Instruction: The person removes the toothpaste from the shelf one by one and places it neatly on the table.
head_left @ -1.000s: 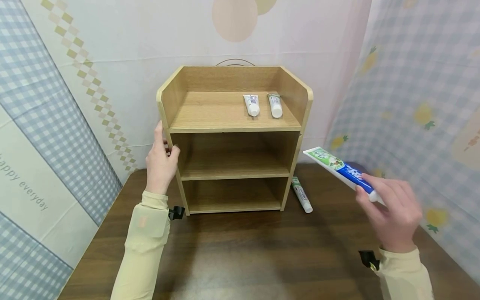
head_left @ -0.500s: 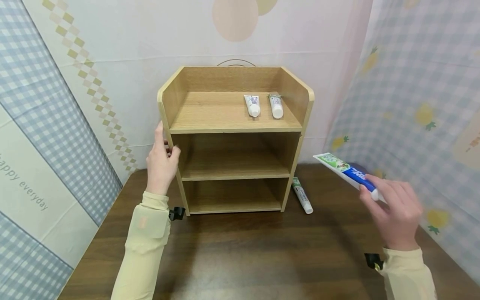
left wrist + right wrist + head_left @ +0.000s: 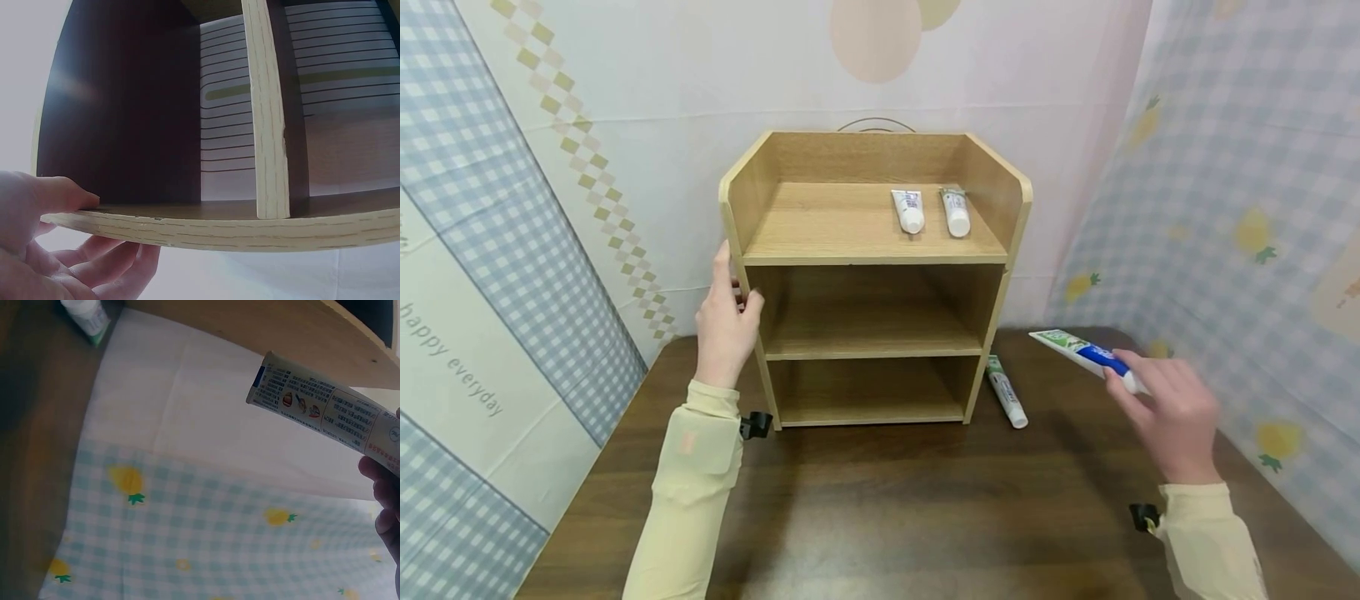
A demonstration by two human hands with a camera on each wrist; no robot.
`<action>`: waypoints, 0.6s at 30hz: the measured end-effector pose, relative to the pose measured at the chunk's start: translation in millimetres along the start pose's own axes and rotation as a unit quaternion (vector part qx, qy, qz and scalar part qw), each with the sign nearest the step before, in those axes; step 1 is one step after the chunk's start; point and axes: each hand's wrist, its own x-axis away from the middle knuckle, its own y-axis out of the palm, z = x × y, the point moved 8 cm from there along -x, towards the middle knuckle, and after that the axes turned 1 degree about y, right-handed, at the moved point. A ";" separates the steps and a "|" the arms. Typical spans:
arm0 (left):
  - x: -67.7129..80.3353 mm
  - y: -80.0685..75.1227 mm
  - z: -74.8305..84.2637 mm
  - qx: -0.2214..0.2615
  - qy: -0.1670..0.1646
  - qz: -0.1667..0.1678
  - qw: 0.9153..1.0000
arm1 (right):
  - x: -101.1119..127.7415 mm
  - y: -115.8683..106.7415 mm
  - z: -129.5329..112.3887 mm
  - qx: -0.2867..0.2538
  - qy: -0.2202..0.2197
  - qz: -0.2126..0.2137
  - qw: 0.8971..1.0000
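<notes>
A three-tier wooden shelf unit point(image 3: 872, 250) stands at the back of a dark brown table point(image 3: 887, 508). My left hand point(image 3: 724, 321) grips the unit's left side panel point(image 3: 219, 222), thumb inside and fingers outside. My right hand point(image 3: 1172, 412) pinches the cap end of a green, blue and white toothpaste tube point(image 3: 1078, 352) point(image 3: 325, 406), held low over the table right of the shelf. Two small white tubes point(image 3: 908, 210) point(image 3: 956, 211) lie on the top tier. Another tube point(image 3: 1006, 391) lies on the table by the unit's right foot.
Patterned fabric sheets hang as walls on the left point(image 3: 490, 275), behind point(image 3: 715, 83) and on the right point(image 3: 1247, 192), close to the table's edges. The middle and bottom tiers hold nothing that I can see.
My right hand has lowered the toothpaste tube toward the table and drawn it slightly right. The left hand stays on the shelf's side panel.
</notes>
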 end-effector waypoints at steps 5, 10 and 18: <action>1.0 0.7 -1.0 0.001 -0.003 0.001 1.000 | 6.6 9.2 7.5 0.002 0.010 -0.019 1.000; 0.4 2.2 -0.8 0.000 -0.002 -0.001 1.000 | 10.3 14.1 11.2 -0.001 0.009 -0.018 1.000; -0.8 3.4 -1.4 -0.003 -0.004 -0.001 1.000 | 12.0 20.0 13.5 -0.012 0.012 -0.016 1.000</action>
